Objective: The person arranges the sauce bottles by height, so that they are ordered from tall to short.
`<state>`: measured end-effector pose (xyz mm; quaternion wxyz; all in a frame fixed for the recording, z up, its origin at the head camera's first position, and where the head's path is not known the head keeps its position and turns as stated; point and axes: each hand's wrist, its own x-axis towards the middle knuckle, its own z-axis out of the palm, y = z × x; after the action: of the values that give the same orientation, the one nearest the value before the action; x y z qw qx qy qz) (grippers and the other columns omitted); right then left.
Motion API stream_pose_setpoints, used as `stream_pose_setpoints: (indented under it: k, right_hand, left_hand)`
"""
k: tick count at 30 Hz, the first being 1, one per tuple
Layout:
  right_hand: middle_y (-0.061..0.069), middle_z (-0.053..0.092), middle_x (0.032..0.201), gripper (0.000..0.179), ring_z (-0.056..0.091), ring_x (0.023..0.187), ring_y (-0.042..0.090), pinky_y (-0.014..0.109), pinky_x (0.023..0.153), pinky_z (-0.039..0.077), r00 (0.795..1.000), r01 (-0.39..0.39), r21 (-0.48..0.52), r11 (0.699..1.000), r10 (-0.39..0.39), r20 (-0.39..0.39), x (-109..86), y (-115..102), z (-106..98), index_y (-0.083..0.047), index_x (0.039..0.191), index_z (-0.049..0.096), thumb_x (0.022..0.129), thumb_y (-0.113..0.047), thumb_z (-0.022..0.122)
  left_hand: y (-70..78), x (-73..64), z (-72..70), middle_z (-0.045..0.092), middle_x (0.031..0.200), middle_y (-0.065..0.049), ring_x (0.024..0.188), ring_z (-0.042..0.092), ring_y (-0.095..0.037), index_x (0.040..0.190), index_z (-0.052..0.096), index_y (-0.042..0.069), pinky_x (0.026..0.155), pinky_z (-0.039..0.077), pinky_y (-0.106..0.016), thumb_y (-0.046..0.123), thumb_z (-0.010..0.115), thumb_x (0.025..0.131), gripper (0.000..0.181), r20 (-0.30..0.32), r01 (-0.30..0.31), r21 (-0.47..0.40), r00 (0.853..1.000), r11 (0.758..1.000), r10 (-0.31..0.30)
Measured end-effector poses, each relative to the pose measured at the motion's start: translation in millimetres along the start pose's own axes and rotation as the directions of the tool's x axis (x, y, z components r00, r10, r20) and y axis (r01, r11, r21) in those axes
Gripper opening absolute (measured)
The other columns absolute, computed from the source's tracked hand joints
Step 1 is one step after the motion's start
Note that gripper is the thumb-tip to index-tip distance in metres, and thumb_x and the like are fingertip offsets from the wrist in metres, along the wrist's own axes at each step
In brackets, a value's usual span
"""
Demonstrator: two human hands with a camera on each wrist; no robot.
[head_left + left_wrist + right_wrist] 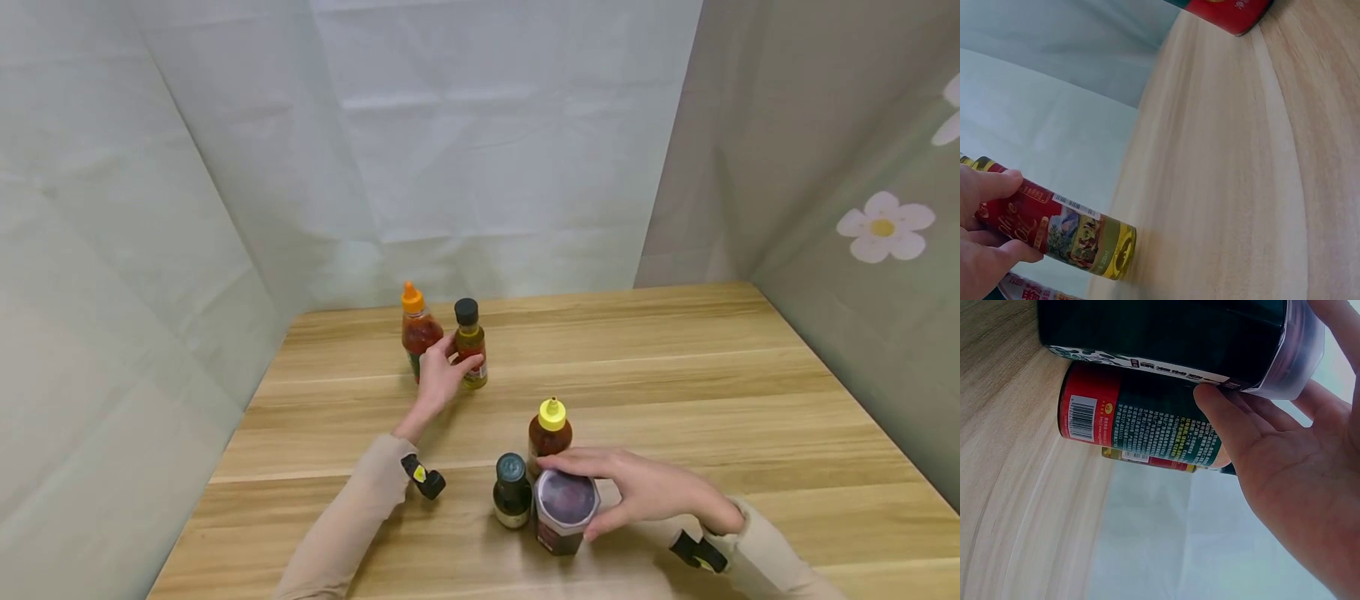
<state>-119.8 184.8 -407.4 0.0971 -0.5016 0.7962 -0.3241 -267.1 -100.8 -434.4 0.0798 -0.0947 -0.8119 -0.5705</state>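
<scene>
Soft, diffuse light fills the head view, brighter on the pale, creased cloth backdrop [510, 150] than on the grey flowered cloth [765, 167] at right. Soft-edged shadows blur beside the beige fabric sleeves [352, 517]. The right-wrist view has harsher contrast — the dark, faceted jar with a translucent lid [1166, 331] sinks nearly to black, its surroundings at upper right washed pale.
</scene>
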Motion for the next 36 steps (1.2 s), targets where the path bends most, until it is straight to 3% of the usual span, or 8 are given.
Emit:
stream_pose_setpoints:
  k: [9, 17, 24, 30, 34, 36]
  right_hand:
    - [0.01, 0.046, 0.148, 0.08, 0.046, 0.135, 0.021, 0.034, 0.108, 0.044, 1.0, 0.027, -0.011, 1.0, -0.027, -0.009, -0.2, 0.4, -1.4, -0.012, 0.151, 0.033, 0.086, -0.042, 0.069]
    - [0.01, 0.046, 0.148, 0.081, 0.046, 0.135, 0.02, 0.033, 0.108, 0.044, 1.0, 0.026, -0.004, 1.0, -0.026, -0.008, -0.9, 0.9, -2.4, -0.012, 0.151, 0.033, 0.084, -0.037, 0.073]
    - [0.01, 0.045, 0.149, 0.081, 0.045, 0.136, 0.021, 0.033, 0.108, 0.044, 1.0, 0.002, 0.03, 1.0, -0.002, 0.003, -0.6, 0.8, -2.8, -0.012, 0.151, 0.033, 0.085, -0.037, 0.072]
    - [0.01, 0.045, 0.149, 0.081, 0.045, 0.136, 0.02, 0.033, 0.108, 0.044, 1.0, 0.002, 0.031, 1.0, -0.002, 0.003, -0.5, 2.3, -2.6, -0.011, 0.151, 0.033, 0.085, -0.037, 0.072]
    - [0.008, 0.045, 0.149, 0.08, 0.045, 0.135, 0.019, 0.033, 0.107, 0.045, 1.0, -0.004, 0.017, 1.0, 0.004, -0.003, -1.1, 3.3, -2.2, -0.012, 0.15, 0.034, 0.085, -0.039, 0.071]
    - [0.008, 0.045, 0.149, 0.08, 0.046, 0.135, 0.019, 0.033, 0.107, 0.045, 1.0, -0.005, 0.015, 1.0, 0.005, -0.005, -1.2, 3.9, -2.0, -0.012, 0.15, 0.034, 0.085, -0.039, 0.071]
  left_hand:
    - [-3.7, 0.9, 3.9, 0.062, 0.129, -0.02, 0.121, 0.059, -0.032, 0.132, 0.053, 0.001, 0.098, 0.051, -0.046, 0.009, 0.069, 0.088, 0.048, -0.012, -0.006, -0.009, 1.0, 1.0, 0.006]
    - [-4.2, -0.3, 5.5, 0.063, 0.127, -0.018, 0.119, 0.061, -0.03, 0.133, 0.053, 0.004, 0.099, 0.051, -0.045, 0.017, 0.069, 0.09, 0.048, -0.029, -0.001, 0.097, 1.0, 0.995, 0.004]
    - [-3.9, -2.1, 4.0, 0.065, 0.124, -0.017, 0.107, 0.065, -0.026, 0.129, 0.054, 0.004, 0.093, 0.055, -0.042, 0.019, 0.069, 0.09, 0.044, -0.021, -0.039, 0.187, 0.999, 0.982, 0.044]
    - [-3.1, -6.5, 2.0, 0.068, 0.116, -0.019, 0.076, 0.056, -0.019, 0.137, 0.051, 0.005, 0.069, 0.05, -0.029, 0.021, 0.068, 0.091, 0.051, -0.027, -0.061, 0.249, 0.997, 0.967, 0.07]
    - [-0.7, -13.0, 1.0, 0.061, 0.128, -0.022, 0.1, 0.067, -0.027, 0.144, 0.044, 0.003, 0.087, 0.057, -0.038, 0.022, 0.067, 0.092, 0.06, -0.023, -0.077, 0.252, 0.996, 0.965, 0.086]
    - [0.7, -17.3, 0.4, 0.052, 0.14, -0.022, 0.117, 0.061, -0.033, 0.146, 0.039, 0.001, 0.096, 0.052, -0.045, 0.021, 0.067, 0.092, 0.064, -0.017, -0.089, 0.251, 0.995, 0.964, 0.096]
